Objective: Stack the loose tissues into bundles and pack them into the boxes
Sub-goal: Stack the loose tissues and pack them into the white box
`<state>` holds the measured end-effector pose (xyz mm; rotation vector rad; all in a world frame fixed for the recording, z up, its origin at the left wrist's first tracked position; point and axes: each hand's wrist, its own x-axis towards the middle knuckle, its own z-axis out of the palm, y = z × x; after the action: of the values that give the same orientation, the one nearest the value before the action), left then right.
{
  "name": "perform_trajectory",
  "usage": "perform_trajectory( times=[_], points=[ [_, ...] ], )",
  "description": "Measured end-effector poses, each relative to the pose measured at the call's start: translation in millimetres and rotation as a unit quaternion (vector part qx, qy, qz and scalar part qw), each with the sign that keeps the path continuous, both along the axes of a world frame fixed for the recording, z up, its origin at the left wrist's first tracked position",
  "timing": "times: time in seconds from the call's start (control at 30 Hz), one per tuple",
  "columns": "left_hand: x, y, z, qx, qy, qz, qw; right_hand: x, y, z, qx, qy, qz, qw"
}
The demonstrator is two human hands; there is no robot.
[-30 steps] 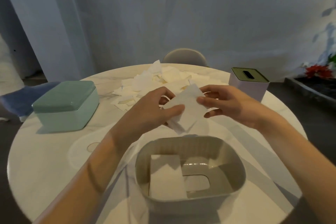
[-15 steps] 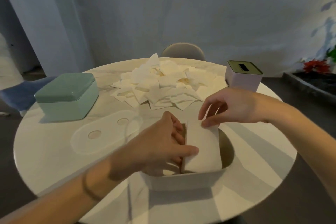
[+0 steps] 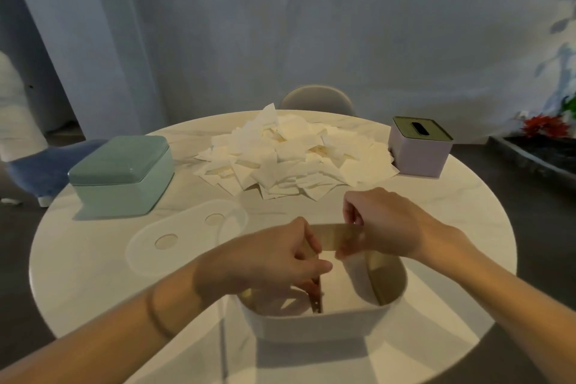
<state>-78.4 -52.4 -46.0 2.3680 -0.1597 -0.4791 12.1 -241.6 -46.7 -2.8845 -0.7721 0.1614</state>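
Tissues, a white folded bundle (image 3: 338, 262), go into the open oval white box (image 3: 324, 326); left hand (image 3: 274, 259) and right hand (image 3: 383, 221) both pinch it. The big loose white tissue pile (image 3: 296, 156) remains.

Both hands, left hand (image 3: 280, 259) and right hand (image 3: 383, 224), held a tissue bundle (image 3: 339, 265) inside an open box (image 3: 327, 324), loose tissues (image 3: 290, 156) heaped behind on the tabletop (image 3: 93, 259)

No text, label, brand, number or sign can be read anywhere. Nothing legible is carried by the mint-green lidded box (image 3: 120, 176) at the left or the lilac slotted box (image 3: 419, 146) at the far right.
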Motion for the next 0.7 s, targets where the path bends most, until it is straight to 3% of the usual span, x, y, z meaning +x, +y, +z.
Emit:
perform_trajectory(
  times=[0.1,0.2,0.3,0.43,0.5,0.6,0.7],
  points=[
    [1,8,13,-0.085,0.034,0.005,0.996,9,-2,8,0.032,0.048,0.026,0.998],
    [7,24,32,-0.12,-0.006,0.007,0.993,30,2,26,0.127,0.05,0.05,0.989],
    [30,37,36,-0.152,-0.037,0.052,0.986,65,18,15,0.234,-0.006,0.088,0.968],
    [83,57,8,-0.164,-0.094,0.157,0.969,116,46,-22,0.203,-0.111,0.116,0.966],
    [109,65,-10,-0.208,-0.126,0.235,0.941,135,63,-34,0.172,-0.145,0.11,0.968],
    [137,72,-26,-0.3,-0.161,0.354,0.871,156,83,-47,0.099,-0.172,0.154,0.968],
    [152,74,-36,-0.356,-0.191,0.405,0.82,169,92,-55,0.067,-0.173,0.175,0.967]
  ],
)
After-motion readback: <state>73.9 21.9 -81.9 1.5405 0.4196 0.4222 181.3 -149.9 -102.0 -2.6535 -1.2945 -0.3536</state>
